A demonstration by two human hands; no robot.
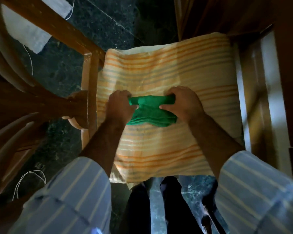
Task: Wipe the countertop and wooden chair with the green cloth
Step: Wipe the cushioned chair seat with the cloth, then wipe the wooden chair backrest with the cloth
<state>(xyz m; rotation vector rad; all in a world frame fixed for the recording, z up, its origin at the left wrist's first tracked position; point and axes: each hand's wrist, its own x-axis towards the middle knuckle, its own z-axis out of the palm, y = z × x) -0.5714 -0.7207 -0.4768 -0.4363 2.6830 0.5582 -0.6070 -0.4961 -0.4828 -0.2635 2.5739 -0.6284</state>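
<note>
Bunched into a thick fold, the green cloth [150, 112] is gripped at its 2 upper corners, stretched between the left hand [121, 105] and the right hand [181, 103], and is pressed onto the striped seat cushion [167, 71] of the wooden chair [89, 68]. Each hand is clamped on the cloth, knuckles up, fingers curled over the far edge and thumbs tucked beneath; the hands are held near each other with cloth between them. Both forearms are extended forward from striped sleeves [254, 179]. A risk is judged: the loose cushion could be dragged or rucked under the cloth, and the wooden frame left of the left hand could be left unwiped. No countertop can be seen.
</note>
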